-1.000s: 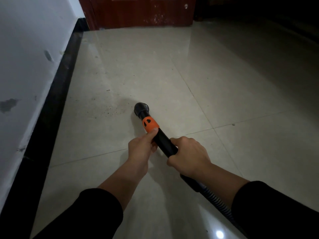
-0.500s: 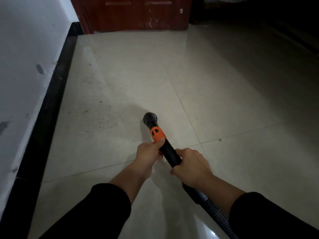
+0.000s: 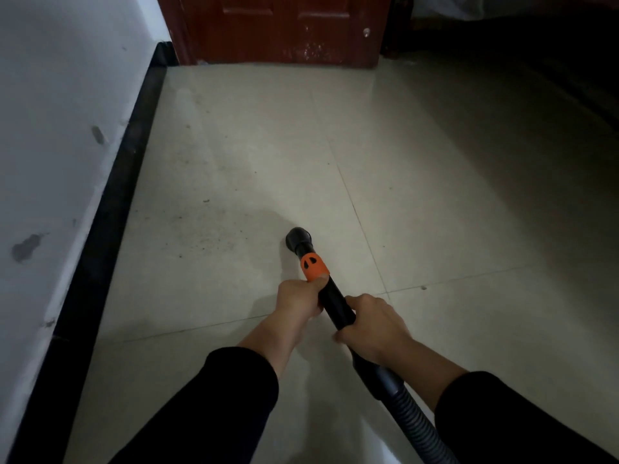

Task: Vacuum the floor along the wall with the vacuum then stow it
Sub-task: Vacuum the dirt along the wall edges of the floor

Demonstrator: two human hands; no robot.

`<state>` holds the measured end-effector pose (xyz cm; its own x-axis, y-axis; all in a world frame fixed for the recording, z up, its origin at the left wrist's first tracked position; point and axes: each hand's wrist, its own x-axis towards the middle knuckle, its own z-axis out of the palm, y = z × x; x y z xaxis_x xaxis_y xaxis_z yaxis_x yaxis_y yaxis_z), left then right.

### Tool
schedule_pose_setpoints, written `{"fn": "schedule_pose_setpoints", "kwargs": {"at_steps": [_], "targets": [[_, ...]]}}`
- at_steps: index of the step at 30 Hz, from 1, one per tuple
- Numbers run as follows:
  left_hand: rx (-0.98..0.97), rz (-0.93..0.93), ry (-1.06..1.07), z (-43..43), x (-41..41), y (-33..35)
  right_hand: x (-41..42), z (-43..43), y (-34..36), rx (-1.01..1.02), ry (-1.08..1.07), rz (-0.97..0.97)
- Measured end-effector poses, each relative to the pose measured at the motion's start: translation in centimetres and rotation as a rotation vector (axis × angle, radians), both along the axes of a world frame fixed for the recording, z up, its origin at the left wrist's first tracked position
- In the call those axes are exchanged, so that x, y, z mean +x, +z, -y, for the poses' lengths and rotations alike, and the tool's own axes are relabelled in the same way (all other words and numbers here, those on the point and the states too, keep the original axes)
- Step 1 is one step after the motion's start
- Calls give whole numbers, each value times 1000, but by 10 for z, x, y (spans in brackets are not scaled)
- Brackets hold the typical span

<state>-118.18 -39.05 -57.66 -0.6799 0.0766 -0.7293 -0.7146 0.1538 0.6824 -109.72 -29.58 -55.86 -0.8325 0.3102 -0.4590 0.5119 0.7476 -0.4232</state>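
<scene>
Head view: the left grip stays clenched on the wand just below its orange collar, and the right grip grasps it behind. The nozzle has advanced along the floor toward the door at 12 o'clock. Dust at its 9 o'clock, short of the skirting, looks unswept, so vacuuming isn't finished.

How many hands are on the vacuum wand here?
2. The left hand grips the vacuum wand just behind its orange collar; the right hand grips farther back, near the hose.
</scene>
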Motion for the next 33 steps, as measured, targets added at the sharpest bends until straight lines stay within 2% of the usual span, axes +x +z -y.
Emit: {"fn": "schedule_pose_setpoints", "kwargs": {"at_steps": [9,15,21,28,33], "targets": [[94,29,-27,17,-45,1,-43,24,9,45,-87,57],[223,145,-9,27,-70,12,-75,32,40,79,-99,139],[316,246,88,25,-75,5,-83,23,30,79,-74,134],[297,250,100,25,-81,3,-87,21,23,19,-25,119],[202,225,90,30,-83,-5,-92,20,17,-42,19,102]]}}
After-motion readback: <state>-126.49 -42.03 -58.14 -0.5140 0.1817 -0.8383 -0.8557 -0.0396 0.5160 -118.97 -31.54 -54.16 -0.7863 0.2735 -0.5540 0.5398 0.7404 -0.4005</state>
